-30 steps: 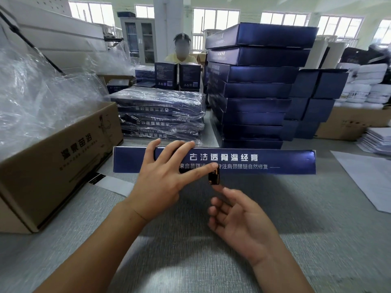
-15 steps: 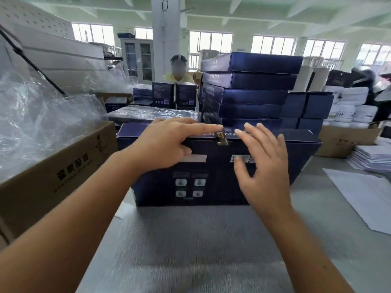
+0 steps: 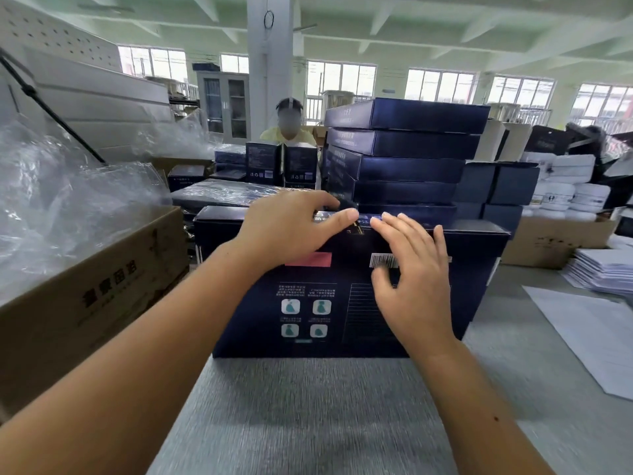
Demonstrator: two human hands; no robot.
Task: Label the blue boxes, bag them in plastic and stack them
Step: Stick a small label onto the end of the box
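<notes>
A dark blue box (image 3: 308, 303) stands on its long edge on the grey table (image 3: 308, 423), its printed back facing me. That face carries a pink patch (image 3: 308, 260) and a barcode (image 3: 382, 260). My left hand (image 3: 284, 228) lies over the box's top edge, one fingertip pressing a small black and gold label (image 3: 356, 229) there. Just right of the label, my right hand (image 3: 414, 279) rests on the face with straight fingers reaching the top edge. Behind rises a stack of bare blue boxes (image 3: 404, 142). Left of it lie boxes wrapped in plastic (image 3: 233, 193).
A brown carton (image 3: 85, 296) heaped with clear plastic bags (image 3: 68, 200) stands close on the left. White sheets (image 3: 589, 330) and a paper pile (image 3: 603, 272) lie at the right. A person (image 3: 289, 132) sits behind the stacks at the far side.
The box was tipped from showing its narrow titled side to showing its back face. Both hands rose to its top edge, and the small label went from my left fingertips onto that edge.
</notes>
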